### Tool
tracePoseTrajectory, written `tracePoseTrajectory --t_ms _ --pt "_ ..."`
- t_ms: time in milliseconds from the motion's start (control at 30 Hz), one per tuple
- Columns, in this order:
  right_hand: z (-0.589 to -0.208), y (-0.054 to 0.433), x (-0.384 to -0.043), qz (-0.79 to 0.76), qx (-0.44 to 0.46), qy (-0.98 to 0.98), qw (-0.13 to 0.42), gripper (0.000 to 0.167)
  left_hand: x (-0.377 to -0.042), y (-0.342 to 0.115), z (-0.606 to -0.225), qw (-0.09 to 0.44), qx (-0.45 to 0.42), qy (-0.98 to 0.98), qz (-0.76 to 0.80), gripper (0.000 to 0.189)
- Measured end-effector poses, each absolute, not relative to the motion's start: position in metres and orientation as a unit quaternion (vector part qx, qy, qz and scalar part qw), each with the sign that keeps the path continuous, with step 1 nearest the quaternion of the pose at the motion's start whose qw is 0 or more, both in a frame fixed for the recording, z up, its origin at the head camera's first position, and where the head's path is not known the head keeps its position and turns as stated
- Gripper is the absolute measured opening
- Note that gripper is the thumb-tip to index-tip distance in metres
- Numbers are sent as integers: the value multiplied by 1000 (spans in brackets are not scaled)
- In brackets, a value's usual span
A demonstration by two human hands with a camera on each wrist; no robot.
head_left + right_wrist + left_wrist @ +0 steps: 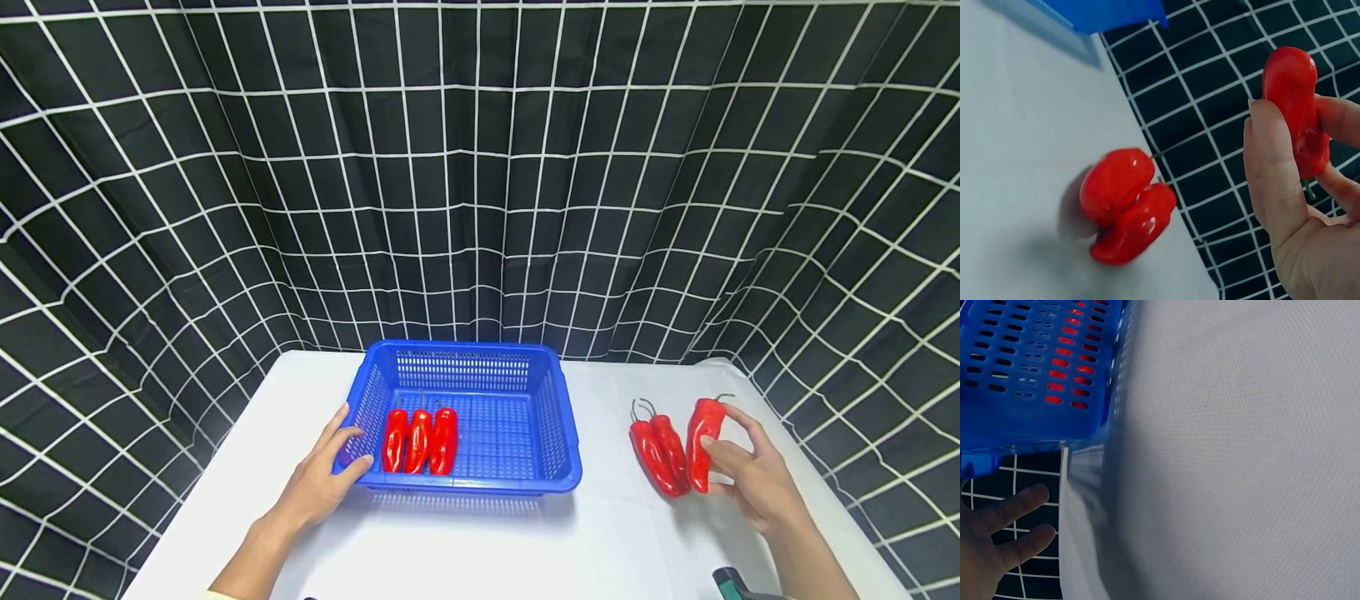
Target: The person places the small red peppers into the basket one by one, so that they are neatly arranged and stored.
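Note:
My right hand [753, 471] pinches a long red pepper [703, 442] between thumb and fingers at the right of the table. In the right wrist view this pepper [1291, 106] stands upright in the grip, its stem downward. Just left of it in the head view lie two more red peppers [660, 454], side by side with curved green stems. My left hand [318, 483] rests at the left front corner of a blue plastic basket [480, 482], thumb and fingers spread. Two fingers [1019, 509] extend loosely beside the basket in the left wrist view.
Three red peppers [418, 442] lie in a row in the basket's left half. A white cloth covers the table [465, 550]. Black curtain with a white grid [480, 183] surrounds the back and sides. A dark and green object [727, 583] shows at the front right.

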State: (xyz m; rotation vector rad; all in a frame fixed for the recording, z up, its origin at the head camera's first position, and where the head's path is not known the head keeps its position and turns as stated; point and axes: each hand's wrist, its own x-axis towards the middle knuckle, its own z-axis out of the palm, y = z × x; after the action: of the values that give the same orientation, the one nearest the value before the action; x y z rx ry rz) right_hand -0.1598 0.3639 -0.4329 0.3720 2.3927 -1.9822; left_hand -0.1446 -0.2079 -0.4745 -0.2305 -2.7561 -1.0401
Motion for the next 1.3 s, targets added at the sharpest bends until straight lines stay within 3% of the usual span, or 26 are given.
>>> tracePoseTrajectory --t_ms 833,1300 --pt "-397 319 -147 -680 42 732 -33 80 -145 -207 -474 96 -80 -927 -354 47" --pt "-390 290 -147 -693 24 720 -13 78 -145 -208 -474 95 -80 -927 -353 48"
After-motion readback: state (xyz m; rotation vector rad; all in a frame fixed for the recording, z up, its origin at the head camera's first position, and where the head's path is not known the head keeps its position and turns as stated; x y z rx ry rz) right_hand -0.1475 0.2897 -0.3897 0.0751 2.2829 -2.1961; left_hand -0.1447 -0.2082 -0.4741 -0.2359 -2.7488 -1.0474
